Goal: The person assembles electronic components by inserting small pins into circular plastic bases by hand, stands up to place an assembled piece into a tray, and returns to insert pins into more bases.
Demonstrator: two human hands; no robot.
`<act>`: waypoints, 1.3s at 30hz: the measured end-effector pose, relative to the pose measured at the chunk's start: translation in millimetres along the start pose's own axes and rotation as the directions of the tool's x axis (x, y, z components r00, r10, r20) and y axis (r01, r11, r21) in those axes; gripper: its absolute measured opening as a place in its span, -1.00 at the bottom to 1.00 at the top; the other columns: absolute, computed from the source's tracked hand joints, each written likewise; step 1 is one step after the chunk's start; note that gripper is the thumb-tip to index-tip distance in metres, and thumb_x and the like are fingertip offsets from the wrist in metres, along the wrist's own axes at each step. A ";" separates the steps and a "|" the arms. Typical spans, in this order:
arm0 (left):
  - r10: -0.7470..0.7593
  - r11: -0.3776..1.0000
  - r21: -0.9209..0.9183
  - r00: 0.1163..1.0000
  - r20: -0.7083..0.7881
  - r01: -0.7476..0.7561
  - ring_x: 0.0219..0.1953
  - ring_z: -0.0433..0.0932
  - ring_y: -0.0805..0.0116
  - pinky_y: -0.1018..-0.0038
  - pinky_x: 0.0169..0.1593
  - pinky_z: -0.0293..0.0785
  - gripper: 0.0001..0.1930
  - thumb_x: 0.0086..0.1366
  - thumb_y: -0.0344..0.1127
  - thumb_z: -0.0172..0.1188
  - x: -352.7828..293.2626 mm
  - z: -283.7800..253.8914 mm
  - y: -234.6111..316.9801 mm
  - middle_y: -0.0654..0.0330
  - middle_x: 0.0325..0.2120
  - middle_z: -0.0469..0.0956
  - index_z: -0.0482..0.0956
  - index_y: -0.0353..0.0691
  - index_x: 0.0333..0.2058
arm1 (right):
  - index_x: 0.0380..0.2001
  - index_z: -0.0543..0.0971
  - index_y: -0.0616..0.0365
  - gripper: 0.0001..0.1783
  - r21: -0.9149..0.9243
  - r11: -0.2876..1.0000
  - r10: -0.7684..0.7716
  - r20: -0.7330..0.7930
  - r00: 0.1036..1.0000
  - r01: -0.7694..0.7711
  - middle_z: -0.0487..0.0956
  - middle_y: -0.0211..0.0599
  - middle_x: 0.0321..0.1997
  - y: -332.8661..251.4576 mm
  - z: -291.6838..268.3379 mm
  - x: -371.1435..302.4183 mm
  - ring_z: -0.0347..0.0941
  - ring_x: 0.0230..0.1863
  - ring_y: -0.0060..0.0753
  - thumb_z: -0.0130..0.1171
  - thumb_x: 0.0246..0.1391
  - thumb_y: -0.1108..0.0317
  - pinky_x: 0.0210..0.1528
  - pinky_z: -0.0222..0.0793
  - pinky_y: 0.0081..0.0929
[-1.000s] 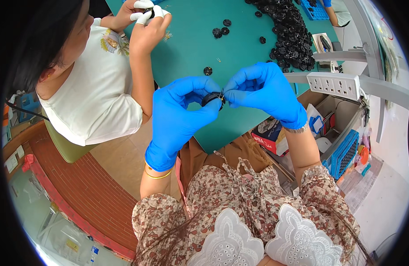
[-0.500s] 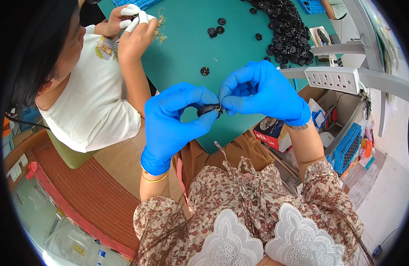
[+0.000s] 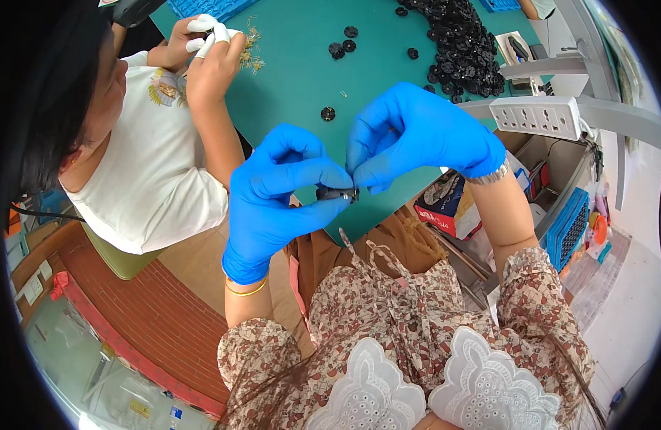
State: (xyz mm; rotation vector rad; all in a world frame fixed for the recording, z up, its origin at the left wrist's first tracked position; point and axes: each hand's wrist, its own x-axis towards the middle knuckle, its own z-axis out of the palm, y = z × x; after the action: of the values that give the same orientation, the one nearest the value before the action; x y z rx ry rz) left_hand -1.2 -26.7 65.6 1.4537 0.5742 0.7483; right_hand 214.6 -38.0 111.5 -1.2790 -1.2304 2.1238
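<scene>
My left hand, in a blue glove, pinches a small round black plastic part between thumb and fingers. The part is seen nearly edge-on, with small shiny metal bits at its right end. My right hand, gloved alike, is closed in a pinch just above that right end. Whatever its fingertips hold, if anything, is hidden. Beyond my hands, a similar black disc lies on the green table, with a tiny metal pin farther back.
A large heap of black discs covers the table's far right. At left, a co-worker with white finger covers works near a pile of metal pins. A white power strip is mounted at right, above a box and blue trays.
My left hand has lowered slightly and turned the black part flatter. My right hand's fingertips have shifted from beside the part's right end to just above it.
</scene>
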 end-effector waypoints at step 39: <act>0.786 0.534 0.429 0.614 0.064 -0.729 -0.54 0.55 0.18 0.33 -0.39 0.61 -0.60 -0.31 -0.47 0.46 -17.8 27.6 27.2 0.06 -0.50 0.48 0.38 -0.30 -0.51 | -0.32 0.59 0.03 -0.72 -0.629 0.240 -0.843 0.243 0.480 0.740 0.51 -0.46 -0.32 5.7 17.7 -35.4 0.44 -0.36 -0.39 0.16 -0.23 0.44 -0.39 0.40 -0.55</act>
State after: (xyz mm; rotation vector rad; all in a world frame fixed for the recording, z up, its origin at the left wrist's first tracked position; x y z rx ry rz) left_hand 5.0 -59.2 92.5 2.1078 0.1536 1.5048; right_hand 218.7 -73.8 128.9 -0.6495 -2.0893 0.7833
